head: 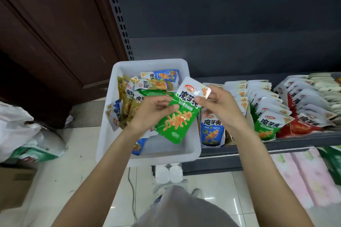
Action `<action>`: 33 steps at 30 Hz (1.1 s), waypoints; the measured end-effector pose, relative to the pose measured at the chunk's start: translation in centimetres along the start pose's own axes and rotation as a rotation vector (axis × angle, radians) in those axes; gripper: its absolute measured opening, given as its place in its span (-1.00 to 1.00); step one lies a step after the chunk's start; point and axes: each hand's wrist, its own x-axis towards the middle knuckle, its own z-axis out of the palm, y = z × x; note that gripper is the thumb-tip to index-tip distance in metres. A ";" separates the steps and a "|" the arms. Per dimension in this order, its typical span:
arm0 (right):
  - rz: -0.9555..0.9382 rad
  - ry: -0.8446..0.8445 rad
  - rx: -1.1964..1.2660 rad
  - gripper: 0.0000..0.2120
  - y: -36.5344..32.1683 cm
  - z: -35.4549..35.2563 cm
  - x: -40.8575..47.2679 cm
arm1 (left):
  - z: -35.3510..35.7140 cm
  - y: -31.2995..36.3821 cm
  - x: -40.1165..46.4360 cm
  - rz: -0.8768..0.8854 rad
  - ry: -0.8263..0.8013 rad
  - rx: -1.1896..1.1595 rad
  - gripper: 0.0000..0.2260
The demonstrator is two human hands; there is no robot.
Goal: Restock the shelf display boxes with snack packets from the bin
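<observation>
Pinching one green packet (177,116) between both hands, left hand (153,110) and right hand (219,107); misjudged, it could land among the blue row (212,131).

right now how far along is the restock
Partly done. The green, blue and red display rows on the dark shelf already hold packets. In hand: both hands, left and right, grip one green foil snack packet over the white plastic bin. Left: many olive and blue packets lie in the bin.
</observation>
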 end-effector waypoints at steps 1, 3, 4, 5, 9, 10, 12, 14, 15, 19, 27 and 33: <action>-0.013 0.010 -0.017 -0.84 0.0 -1.2 -0.9 | 1.1 0.6 -0.2 0.022 -0.051 -0.001 -0.84; -0.055 0.056 -0.028 -0.85 0.0 -3.9 -3.0 | 3.8 1.6 -0.4 0.070 -0.125 0.024 -0.81; -0.081 0.097 -0.031 -0.86 0.1 -5.3 -4.1 | 5.4 1.9 -0.4 0.098 -0.165 0.043 -0.80; -0.110 0.150 -0.029 -0.86 0.1 -6.6 -5.4 | 7.1 2.4 -0.3 0.132 -0.217 0.061 -0.80; -0.271 0.474 -0.134 -0.81 0.4 -11.4 -10.1 | 14.3 3.4 1.2 0.250 -0.280 0.121 -0.75; -0.302 0.556 -0.201 -0.83 0.5 -12.6 -11.0 | 16.1 3.6 1.6 0.281 -0.278 0.138 -0.79; -0.359 0.677 -0.414 -0.89 0.9 -14.9 -12.2 | 19.3 4.2 2.3 0.341 -0.278 0.197 -0.85; -0.393 0.733 -0.629 -0.89 1.8 -16.6 -12.6 | 21.8 4.3 2.8 0.416 -0.263 0.279 -0.86; -0.403 0.741 -0.686 -0.89 2.4 -17.2 -12.5 | 22.6 4.1 3.0 0.452 -0.242 0.328 -0.85; -0.400 0.758 -0.739 -0.90 5.2 -18.4 -11.0 | 24.0 2.7 3.9 0.525 -0.171 0.542 -0.83; -0.411 0.661 -0.916 -0.90 9.2 -18.2 -8.2 | 23.7 1.3 5.2 0.579 -0.098 0.707 -0.86; -0.311 0.627 -0.967 -0.80 11.3 -17.7 -7.6 | 23.8 0.3 5.2 0.634 -0.053 0.815 -0.85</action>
